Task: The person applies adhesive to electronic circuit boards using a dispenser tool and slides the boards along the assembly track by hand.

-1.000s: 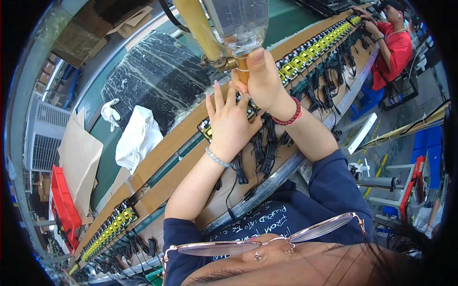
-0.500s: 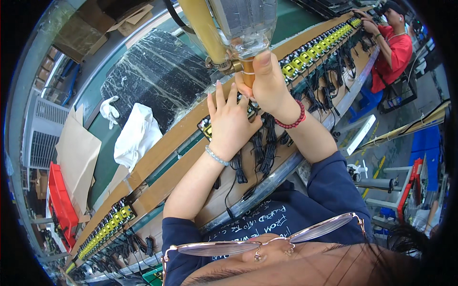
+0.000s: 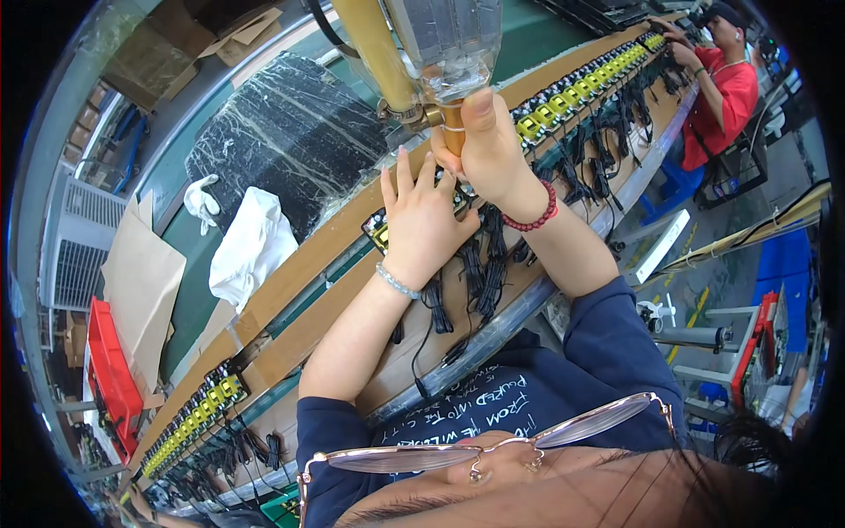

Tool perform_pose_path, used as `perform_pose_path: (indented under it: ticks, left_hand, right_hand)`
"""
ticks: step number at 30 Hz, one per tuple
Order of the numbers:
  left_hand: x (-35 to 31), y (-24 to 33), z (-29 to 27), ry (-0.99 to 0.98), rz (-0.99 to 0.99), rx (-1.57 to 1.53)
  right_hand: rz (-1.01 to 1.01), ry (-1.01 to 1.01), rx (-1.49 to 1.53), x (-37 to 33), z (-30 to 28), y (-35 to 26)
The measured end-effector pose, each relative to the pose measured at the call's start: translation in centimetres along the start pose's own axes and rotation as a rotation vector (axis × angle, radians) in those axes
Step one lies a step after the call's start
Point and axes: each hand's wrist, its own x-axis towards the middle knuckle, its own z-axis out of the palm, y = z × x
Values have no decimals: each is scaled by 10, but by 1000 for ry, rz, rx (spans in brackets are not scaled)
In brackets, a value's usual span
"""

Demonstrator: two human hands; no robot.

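Observation:
My right hand (image 3: 493, 158) is wrapped round the amber neck (image 3: 452, 130) of a tool hanging from above, thumb up along it. The tool has a grey body (image 3: 446, 40) in clear film, a yellow tube (image 3: 377, 44) and a metal hose clamp (image 3: 407, 114) beside the neck. My left hand (image 3: 422, 220) lies with fingers spread over the row of small circuit boards (image 3: 377, 232), just left of the neck. These boards carry yellow transformers and trail bundled black cables (image 3: 475, 277). The tool's tip and the boards under my hands are mostly hidden.
More boards (image 3: 563, 97) run to the far right, towards a person in a red shirt (image 3: 731, 106). Another row (image 3: 194, 414) lies at lower left. Beyond are a white bag (image 3: 251, 251), a white glove (image 3: 202, 201), a film-wrapped black block (image 3: 282, 141) and a red bin (image 3: 113, 378).
Both hands and the tool keep nearly the same pose, shifted slightly left in view. At the lower left edge, part of another person's arm or hand shows more plainly.

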Motion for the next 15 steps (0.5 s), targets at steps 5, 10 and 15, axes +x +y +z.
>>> perform_pose_path:
  ticks: [5,10,15]
  left_hand:
    - [-4,-7,-29,8,-25,-12]
    - [-33,-35,-76,45,-97,69]
    - [-88,-53,-86,-32,-153,6]
  right_hand:
    - [37,-42,-73,7,-2,-16]
    - [58,-52,-242,17,-11,-25]
    - [33,-3,-333,31,-16,-19]
